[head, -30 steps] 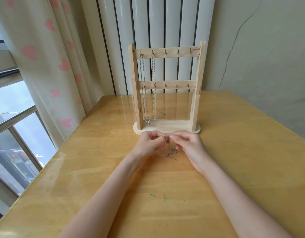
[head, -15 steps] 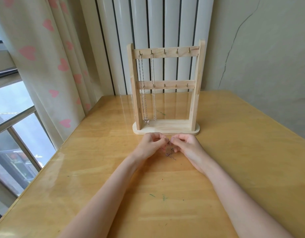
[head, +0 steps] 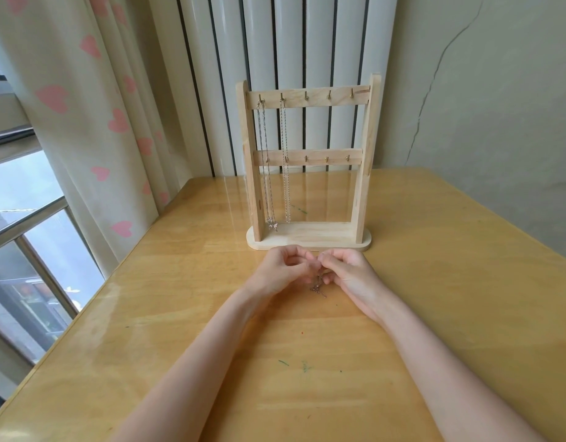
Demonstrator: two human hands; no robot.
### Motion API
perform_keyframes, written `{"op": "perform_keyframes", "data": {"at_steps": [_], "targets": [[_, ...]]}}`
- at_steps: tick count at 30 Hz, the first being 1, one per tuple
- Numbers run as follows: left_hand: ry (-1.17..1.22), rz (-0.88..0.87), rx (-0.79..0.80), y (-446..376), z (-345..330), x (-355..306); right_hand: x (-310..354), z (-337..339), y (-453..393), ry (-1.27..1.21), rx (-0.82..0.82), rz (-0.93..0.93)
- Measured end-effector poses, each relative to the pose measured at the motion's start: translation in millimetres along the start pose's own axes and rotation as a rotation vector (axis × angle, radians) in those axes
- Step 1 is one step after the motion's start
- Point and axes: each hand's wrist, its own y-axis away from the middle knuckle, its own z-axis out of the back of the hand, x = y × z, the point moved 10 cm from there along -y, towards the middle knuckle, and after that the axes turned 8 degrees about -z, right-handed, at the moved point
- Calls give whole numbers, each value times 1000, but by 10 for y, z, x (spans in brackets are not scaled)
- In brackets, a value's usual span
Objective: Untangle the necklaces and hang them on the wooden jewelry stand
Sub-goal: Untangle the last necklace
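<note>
The way forward is being blocked by the wooden jewelry stand [head: 308, 167], standing just beyond both hands. Its two leftmost top hooks are being taken up by hanging necklaces [head: 275, 164]; the three hooks to their right are being left free. Open bench [head: 450, 266] is being left on either side.

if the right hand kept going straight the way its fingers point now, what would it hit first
The right hand points leftward, so it would likely meet the left hand first; their fingertips already nearly touch over the tangled necklace.
</note>
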Motion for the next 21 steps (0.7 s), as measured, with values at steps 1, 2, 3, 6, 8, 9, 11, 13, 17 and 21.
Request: {"op": "perform_keyframes", "data": {"at_steps": [1,2,3,6,8,9,11,13,17,21], "targets": [[16,7,-10,3,21,1,-9,4,-4,1,-1,0],[24,16,-16,7,38,4,-17,7,-9,-1,-1,-1],[22,24,-20,10,52,9,-29,11,-15,-5,-4,-4],[26,46,-19,9,67,25,-41,38,-25,-30,-23,-12],[60,79,5,17,41,51,-34,53,-18,-51,-37,-12],[81,98,20,21,26,64,-28,53,-16,-59,-40,-10],[126,128,44,31,2,86,-24,43,-13,-76,-39,-9],[177,147,49,36,-12,92,-17,31,-14,-93,-36,-8],[300,174,-5,27,15,107,-5,44,-6,-148,-52,-18],[271,155,-45,5,56,113,-12,69,11,-155,-62,-27]]}}
